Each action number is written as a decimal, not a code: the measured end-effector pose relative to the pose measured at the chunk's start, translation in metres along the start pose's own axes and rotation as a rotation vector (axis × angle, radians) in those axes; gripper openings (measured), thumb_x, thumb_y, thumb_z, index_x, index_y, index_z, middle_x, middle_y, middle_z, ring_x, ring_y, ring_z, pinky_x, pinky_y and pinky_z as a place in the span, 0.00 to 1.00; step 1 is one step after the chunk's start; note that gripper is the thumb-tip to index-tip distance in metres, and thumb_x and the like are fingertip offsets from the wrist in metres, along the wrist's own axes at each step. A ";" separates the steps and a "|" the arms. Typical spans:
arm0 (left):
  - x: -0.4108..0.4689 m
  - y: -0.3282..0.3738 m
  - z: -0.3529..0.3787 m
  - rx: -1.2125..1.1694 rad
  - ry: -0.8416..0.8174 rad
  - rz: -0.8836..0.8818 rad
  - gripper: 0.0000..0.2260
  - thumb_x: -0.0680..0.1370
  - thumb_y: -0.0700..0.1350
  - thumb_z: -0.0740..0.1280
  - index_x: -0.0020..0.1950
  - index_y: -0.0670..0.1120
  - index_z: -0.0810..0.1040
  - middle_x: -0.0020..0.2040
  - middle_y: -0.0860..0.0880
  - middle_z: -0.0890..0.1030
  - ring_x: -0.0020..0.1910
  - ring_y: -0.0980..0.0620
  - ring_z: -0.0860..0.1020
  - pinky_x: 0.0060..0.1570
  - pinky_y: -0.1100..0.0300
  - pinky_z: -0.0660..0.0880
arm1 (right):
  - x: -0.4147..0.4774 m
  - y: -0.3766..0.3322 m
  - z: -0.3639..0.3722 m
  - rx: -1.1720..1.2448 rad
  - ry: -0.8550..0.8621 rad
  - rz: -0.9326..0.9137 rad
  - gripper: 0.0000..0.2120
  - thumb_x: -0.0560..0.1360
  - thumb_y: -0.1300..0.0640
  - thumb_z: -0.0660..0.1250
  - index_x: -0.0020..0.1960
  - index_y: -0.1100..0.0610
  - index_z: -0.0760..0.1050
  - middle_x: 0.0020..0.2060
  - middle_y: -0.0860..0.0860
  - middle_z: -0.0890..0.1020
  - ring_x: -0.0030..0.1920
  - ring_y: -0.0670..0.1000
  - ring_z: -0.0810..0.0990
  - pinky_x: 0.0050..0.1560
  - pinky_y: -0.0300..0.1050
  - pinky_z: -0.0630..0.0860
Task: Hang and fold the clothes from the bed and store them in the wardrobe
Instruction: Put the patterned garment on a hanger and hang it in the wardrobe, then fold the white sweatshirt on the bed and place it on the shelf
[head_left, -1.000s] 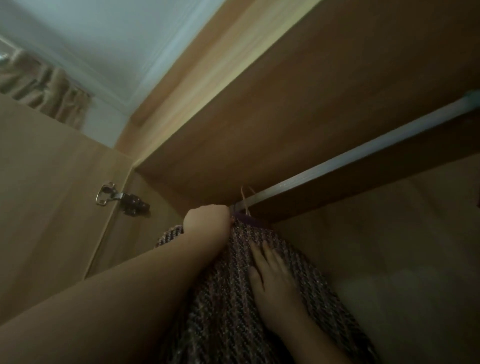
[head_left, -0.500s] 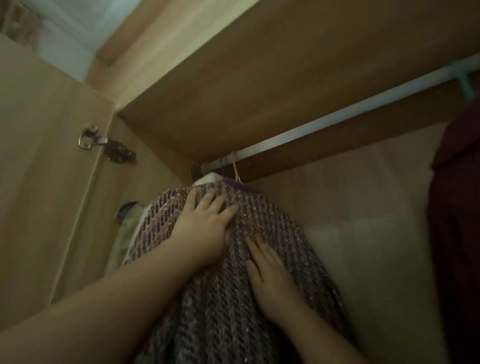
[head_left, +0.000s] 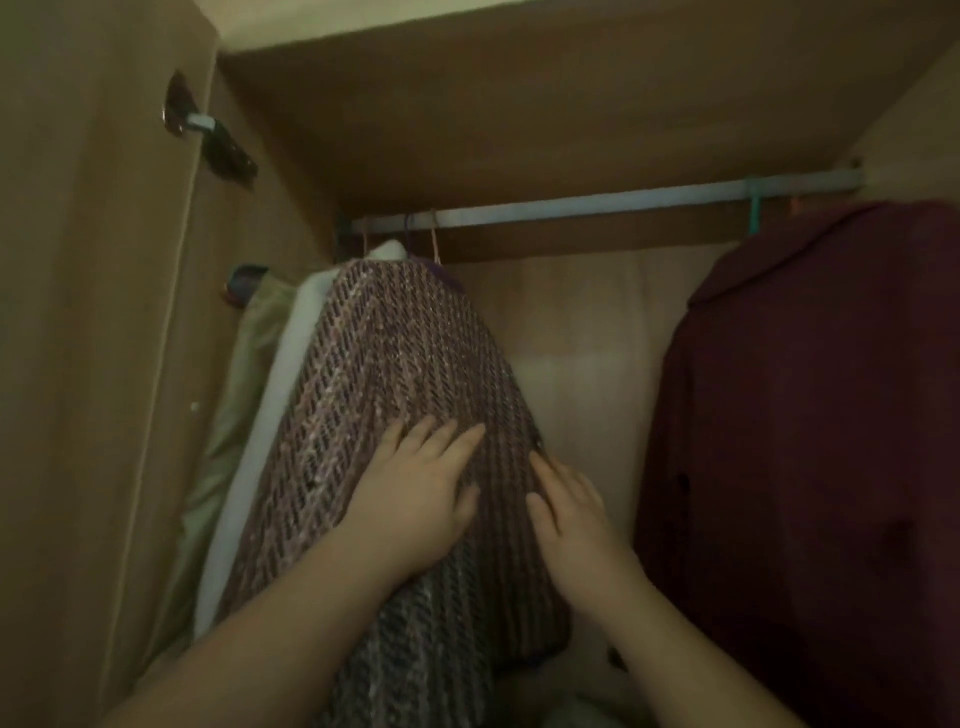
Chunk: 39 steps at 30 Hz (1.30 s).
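Note:
A purple-and-pink knitted garment (head_left: 400, 353) hangs on a hanger from the pale wardrobe rail (head_left: 597, 203), near the rail's left end. My left hand (head_left: 415, 493) lies flat on the knit with fingers spread. My right hand (head_left: 569, 506) rests on the garment's right edge, fingers straight. Neither hand grips the fabric. The hanger's hook (head_left: 435, 241) shows just above the garment.
A white garment (head_left: 291, 364) and a pale green one (head_left: 244, 374) hang to the left, against the wardrobe side. A dark maroon garment (head_left: 810, 415) hangs at the right on a teal hanger hook (head_left: 753, 208). The open door (head_left: 78, 312) with its hinge (head_left: 208, 135) is at the left.
My left hand let go near the hanger's top and slid down the knit, flat. My right hand moved down to the garment's right edge. The view dropped, showing the maroon garment.

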<state>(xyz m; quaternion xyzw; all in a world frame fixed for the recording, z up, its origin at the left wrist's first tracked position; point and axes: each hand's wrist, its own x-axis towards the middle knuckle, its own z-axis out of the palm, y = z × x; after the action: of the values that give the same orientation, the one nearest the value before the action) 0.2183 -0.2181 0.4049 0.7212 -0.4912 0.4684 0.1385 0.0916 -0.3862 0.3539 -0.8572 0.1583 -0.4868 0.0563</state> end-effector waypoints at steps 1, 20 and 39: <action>-0.008 0.005 -0.002 -0.029 -0.018 0.013 0.30 0.78 0.61 0.53 0.80 0.57 0.54 0.79 0.51 0.62 0.78 0.48 0.57 0.76 0.45 0.46 | -0.019 -0.005 -0.012 -0.052 -0.003 0.033 0.28 0.82 0.39 0.45 0.80 0.44 0.52 0.78 0.46 0.59 0.78 0.48 0.54 0.77 0.50 0.55; -0.264 0.176 -0.078 -0.824 -0.380 0.144 0.29 0.82 0.63 0.51 0.81 0.60 0.48 0.81 0.51 0.53 0.80 0.48 0.49 0.77 0.45 0.49 | -0.388 -0.138 -0.211 -0.600 -0.186 0.616 0.27 0.82 0.39 0.49 0.80 0.44 0.53 0.79 0.46 0.59 0.79 0.49 0.52 0.76 0.51 0.57; -0.631 0.446 -0.386 -1.128 -0.767 0.811 0.28 0.81 0.62 0.54 0.80 0.59 0.52 0.81 0.50 0.55 0.80 0.47 0.51 0.77 0.46 0.51 | -0.854 -0.432 -0.449 -0.993 -0.172 1.343 0.28 0.81 0.42 0.52 0.80 0.47 0.55 0.79 0.51 0.59 0.79 0.54 0.55 0.76 0.54 0.57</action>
<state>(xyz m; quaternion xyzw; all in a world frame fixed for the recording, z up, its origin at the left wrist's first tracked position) -0.4138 0.1884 -0.0214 0.4180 -0.8923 -0.1184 0.1227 -0.6044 0.3263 -0.0021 -0.5401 0.8260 -0.1566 -0.0381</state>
